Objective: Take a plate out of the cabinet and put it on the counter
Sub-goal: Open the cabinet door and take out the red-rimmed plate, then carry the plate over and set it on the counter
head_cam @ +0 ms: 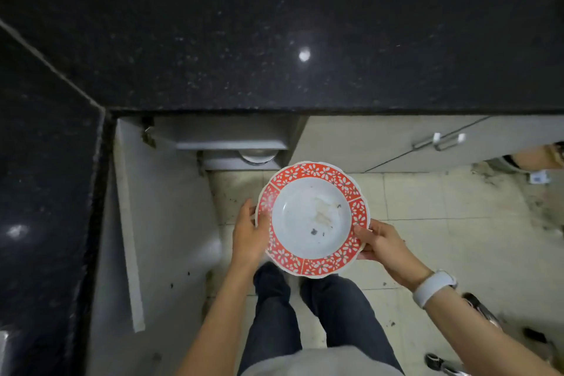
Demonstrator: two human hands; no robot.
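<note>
1. A plate [312, 218] with a red flowered rim and a white middle is held level in the air, below the edge of the counter [305, 24] and above the tiled floor [442, 223] – it rests on nothing but the hands.
2. The left hand [248, 233] grips the plate's left rim, its thumb laid over the top of the red band and the palm against the edge.
3. The right hand [383, 243] grips the right rim, thumb on top and fingers curled beneath; a white watch [435, 287] sits on that wrist.
4. The white middle of the plate carries a few dark specks and a faint brownish smear.
5. The counter is black speckled stone and fills the upper part of the view, with a second run of it down the left side.
6. Under the counter a cabinet door [152, 223] stands swung open to the left – inside, on a lower shelf, the round edge of a metal dish [258, 156] shows.
7. To the right, closed cabinet fronts carry metal handles [439, 140].
8. The person's legs in dark trousers [305, 314] stand just below the plate.
</note>
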